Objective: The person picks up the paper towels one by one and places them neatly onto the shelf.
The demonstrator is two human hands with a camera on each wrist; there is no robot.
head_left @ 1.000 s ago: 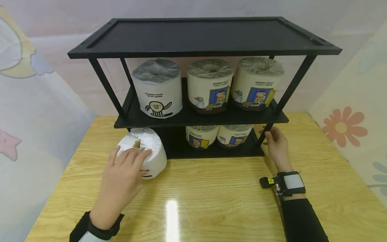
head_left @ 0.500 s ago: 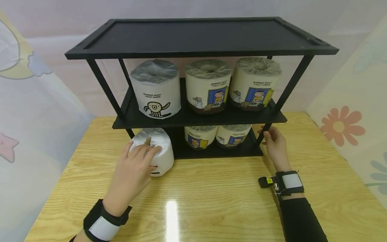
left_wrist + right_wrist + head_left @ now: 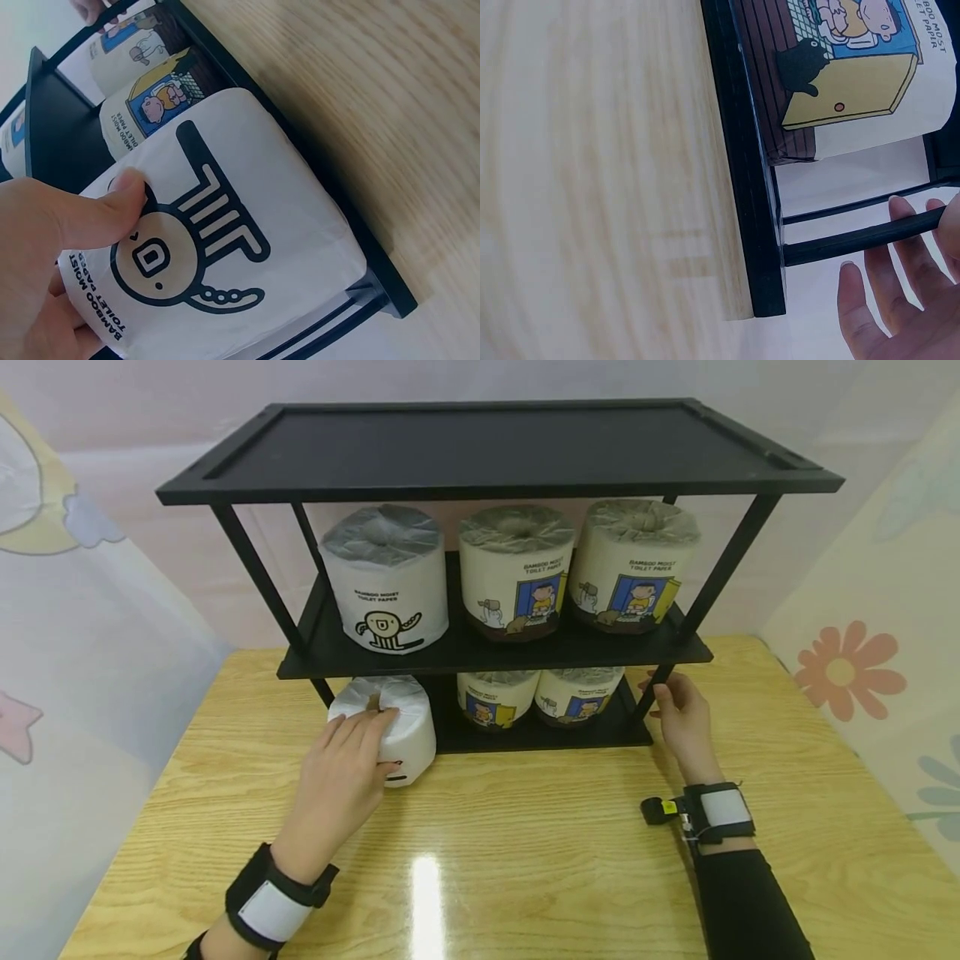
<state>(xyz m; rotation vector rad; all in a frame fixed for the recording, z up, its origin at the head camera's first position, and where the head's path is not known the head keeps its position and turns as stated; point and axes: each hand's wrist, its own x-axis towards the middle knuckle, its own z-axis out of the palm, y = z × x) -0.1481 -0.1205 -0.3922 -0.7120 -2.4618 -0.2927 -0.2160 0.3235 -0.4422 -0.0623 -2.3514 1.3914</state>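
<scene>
My left hand (image 3: 337, 785) grips a white-wrapped toilet paper roll (image 3: 411, 735) at the left end of the black rack's bottom shelf (image 3: 547, 740). Its thumb presses the roll's printed side in the left wrist view, beside a cartoon figure; the other fingers lie over the roll's top and far side. At the rack's right end, my right hand (image 3: 686, 727) holds the slanted front post (image 3: 862, 240), thumb in front and fingers behind it. Two cream toilet paper rolls, one in the middle (image 3: 498, 700) and one farther right (image 3: 577, 697), stand on the same shelf, their tops partly hidden.
The middle shelf (image 3: 480, 653) bears three rolls: a white one (image 3: 390, 585) at left and two cream ones. A black top board (image 3: 487, 452) covers the rack. The wooden table (image 3: 525, 860) extends in front, with patterned cloth behind and at the sides.
My left hand has moved right and slightly away from me, carrying the white roll from beside the rack onto the left end of the bottom shelf. The right hand keeps its hold on the post.
</scene>
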